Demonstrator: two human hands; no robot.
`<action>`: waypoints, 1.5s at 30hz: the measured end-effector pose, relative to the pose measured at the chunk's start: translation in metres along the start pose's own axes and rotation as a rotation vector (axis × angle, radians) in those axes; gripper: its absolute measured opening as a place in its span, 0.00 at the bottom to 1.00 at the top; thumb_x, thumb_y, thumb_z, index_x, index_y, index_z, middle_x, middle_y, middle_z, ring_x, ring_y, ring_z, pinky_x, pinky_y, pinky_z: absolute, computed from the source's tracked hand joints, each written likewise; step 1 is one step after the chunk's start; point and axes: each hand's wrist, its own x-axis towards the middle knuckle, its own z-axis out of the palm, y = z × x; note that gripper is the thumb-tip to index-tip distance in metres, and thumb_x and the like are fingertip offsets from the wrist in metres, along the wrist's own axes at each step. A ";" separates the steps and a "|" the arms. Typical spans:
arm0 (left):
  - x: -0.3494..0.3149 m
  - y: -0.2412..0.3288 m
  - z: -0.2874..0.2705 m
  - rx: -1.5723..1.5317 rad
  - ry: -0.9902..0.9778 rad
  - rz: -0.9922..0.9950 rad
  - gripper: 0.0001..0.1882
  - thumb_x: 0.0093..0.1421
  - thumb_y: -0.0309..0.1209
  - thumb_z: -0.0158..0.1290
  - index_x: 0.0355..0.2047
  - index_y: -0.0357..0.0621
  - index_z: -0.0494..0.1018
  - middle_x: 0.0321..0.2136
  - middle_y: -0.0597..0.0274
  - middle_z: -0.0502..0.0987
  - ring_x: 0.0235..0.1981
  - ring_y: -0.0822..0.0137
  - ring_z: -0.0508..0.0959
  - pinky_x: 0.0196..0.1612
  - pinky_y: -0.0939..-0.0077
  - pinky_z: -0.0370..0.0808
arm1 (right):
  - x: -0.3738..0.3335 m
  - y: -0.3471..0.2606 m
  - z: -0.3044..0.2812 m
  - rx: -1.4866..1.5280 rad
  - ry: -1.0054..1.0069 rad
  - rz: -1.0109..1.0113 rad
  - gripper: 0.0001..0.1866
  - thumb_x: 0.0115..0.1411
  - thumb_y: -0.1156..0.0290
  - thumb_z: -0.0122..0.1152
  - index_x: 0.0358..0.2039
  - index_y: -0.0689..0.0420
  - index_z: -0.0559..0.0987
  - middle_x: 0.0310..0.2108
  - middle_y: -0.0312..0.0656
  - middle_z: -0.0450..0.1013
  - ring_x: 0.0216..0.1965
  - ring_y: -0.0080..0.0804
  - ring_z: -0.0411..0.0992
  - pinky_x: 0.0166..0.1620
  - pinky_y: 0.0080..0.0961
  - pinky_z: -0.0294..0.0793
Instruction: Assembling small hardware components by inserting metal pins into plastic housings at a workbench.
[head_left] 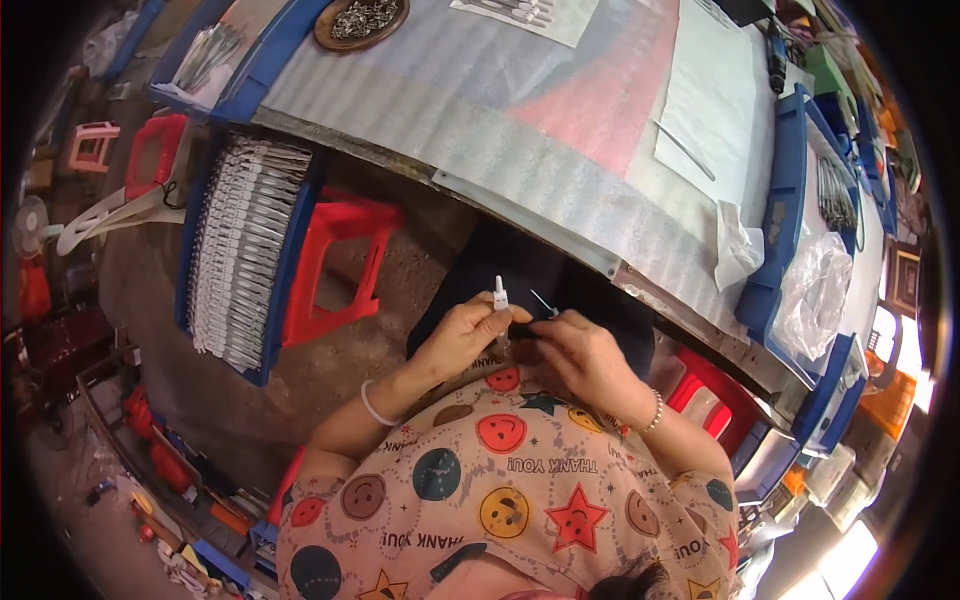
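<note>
Above my lap, my left hand (464,336) is closed around a small white tube with a narrow nozzle (500,294), which points away from me. Its lower part is hidden by my fingers and looks clear below them. Close beside it on the right, my right hand (592,362) is pinched on a thin pale stick (543,300) whose tip juts up and to the left. How far the stick runs into the fingers cannot be seen. The two hands are near each other, just short of the table edge.
The table (420,110) is covered with foam sheet. At left, a blue tray (268,350) packed with silvery-white pieces rests by a red stool (335,265). A wooden bowl of small metal parts (362,20), a metal rod (685,150) and a blue bin (785,215) are on the table.
</note>
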 end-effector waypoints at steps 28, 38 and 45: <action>0.006 0.015 0.008 0.438 0.235 0.220 0.08 0.60 0.21 0.53 0.39 0.28 0.74 0.25 0.55 0.71 0.22 0.66 0.73 0.24 0.76 0.68 | 0.043 0.017 0.039 0.747 -0.239 0.454 0.13 0.57 0.71 0.61 0.20 0.66 0.78 0.15 0.34 0.70 0.18 0.15 0.63 0.21 0.20 0.61; -0.008 0.020 0.007 0.397 0.142 0.141 0.07 0.59 0.19 0.53 0.38 0.28 0.74 0.25 0.56 0.72 0.24 0.68 0.73 0.26 0.78 0.68 | 0.033 0.015 0.042 0.818 -0.329 0.534 0.11 0.59 0.72 0.61 0.22 0.64 0.81 0.16 0.36 0.73 0.16 0.15 0.66 0.20 0.13 0.63; 0.000 0.026 0.004 0.409 0.173 0.180 0.07 0.59 0.19 0.53 0.38 0.28 0.74 0.25 0.56 0.72 0.25 0.67 0.73 0.26 0.77 0.68 | 0.042 0.016 0.040 0.800 -0.316 0.489 0.11 0.59 0.71 0.61 0.23 0.65 0.81 0.17 0.37 0.74 0.16 0.16 0.67 0.20 0.14 0.65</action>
